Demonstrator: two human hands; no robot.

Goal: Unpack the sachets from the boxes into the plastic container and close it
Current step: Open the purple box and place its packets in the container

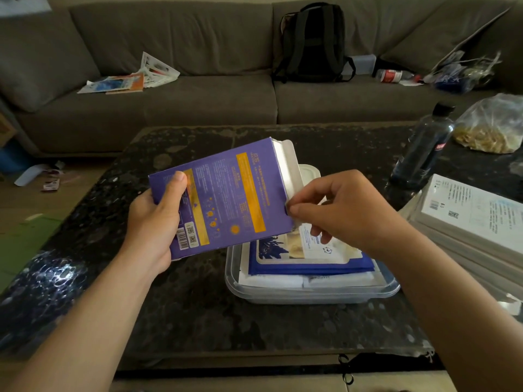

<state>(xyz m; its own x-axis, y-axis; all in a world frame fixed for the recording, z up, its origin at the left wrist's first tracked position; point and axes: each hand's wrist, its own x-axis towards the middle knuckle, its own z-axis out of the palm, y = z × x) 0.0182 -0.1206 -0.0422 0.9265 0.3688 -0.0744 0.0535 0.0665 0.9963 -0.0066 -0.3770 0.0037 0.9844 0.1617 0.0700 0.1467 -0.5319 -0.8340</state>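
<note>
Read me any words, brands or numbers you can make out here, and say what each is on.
No text here can be read as words.
purple box: a barcode and two QR codes; print too small.
white box: a barcode and a QR code; print blurred.
top sachet in the plastic container: print too small.
bottle label: blurred.

two bare arms show, each from forearm to fingertips. the left forearm (93,315) enters at the near left corner, the right forearm (452,292) at the near right edge; both are uncovered as far as the frame shows them, smooth, narrowing to slim wrists. the left hand (154,219) has a short-trimmed thumbnail (180,176). the right hand (336,210) shows its back, with rounded knuckles and slender fingers
</note>
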